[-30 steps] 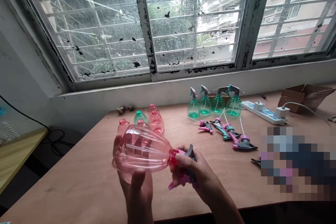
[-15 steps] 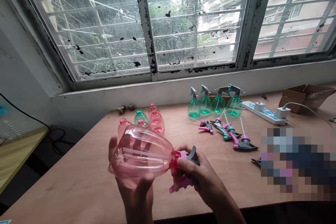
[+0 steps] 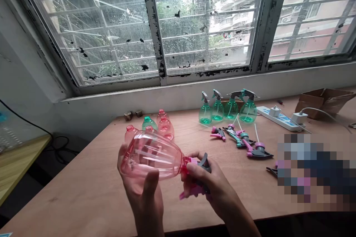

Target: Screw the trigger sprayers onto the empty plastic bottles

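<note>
Pink translucent plastic bottle point(image 3: 155, 153), tapered, held sideways above the brown wooden table point(image 3: 83, 192): left hand point(image 3: 143, 196) loosely cupping its base, right hand point(image 3: 213, 182) closed around its pink-and-grey plastic trigger head point(image 3: 205, 165); upright green translucent spray bottles point(image 3: 230, 110) stand beyond it, rightward.

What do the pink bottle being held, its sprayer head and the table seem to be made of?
Pink bottle: probably glossy plastic; it's see-through, with bright highlights along its ribs.
Sprayer head: likely moulded plastic, opaque pink and dark grey, with smooth curved parts.
Table: wood or laminate, hard to tell; brown, with a faint sheen.
</note>
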Action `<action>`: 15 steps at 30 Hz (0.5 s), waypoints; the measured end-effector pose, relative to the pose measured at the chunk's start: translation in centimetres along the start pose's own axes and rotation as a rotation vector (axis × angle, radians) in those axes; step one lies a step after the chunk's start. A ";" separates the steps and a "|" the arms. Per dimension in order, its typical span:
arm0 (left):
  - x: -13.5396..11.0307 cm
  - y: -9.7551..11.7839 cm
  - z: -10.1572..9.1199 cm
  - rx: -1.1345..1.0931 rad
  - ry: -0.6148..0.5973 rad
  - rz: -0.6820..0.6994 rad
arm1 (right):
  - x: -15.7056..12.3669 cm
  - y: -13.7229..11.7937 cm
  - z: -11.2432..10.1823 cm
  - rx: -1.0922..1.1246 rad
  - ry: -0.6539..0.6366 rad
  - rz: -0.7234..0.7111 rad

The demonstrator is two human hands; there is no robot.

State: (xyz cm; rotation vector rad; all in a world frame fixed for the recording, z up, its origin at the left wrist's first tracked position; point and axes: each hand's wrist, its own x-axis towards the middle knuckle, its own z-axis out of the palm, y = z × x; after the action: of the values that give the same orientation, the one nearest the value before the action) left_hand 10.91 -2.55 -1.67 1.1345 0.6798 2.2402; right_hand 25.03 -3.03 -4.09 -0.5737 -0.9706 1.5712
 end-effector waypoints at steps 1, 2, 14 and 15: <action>0.0 -0.1 -0.2 -0.002 -0.006 0.020 | 0.1 -0.2 0.0 0.057 -0.027 0.060; -0.1 -0.1 -0.3 -0.003 -0.015 0.031 | 0.1 -0.4 0.1 0.082 -0.037 0.074; 0.0 1.1 -0.1 0.075 -0.134 -0.107 | -0.4 0.6 -0.3 -0.212 0.098 -0.352; 0.0 0.8 -0.3 0.085 -0.132 -0.067 | -0.2 0.2 -0.2 -0.085 0.060 -0.204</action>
State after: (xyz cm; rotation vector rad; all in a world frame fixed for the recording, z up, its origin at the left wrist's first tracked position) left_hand 10.51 -3.22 -1.29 1.2695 0.7529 2.0772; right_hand 25.11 -3.18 -4.42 -0.5593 -1.0207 1.3306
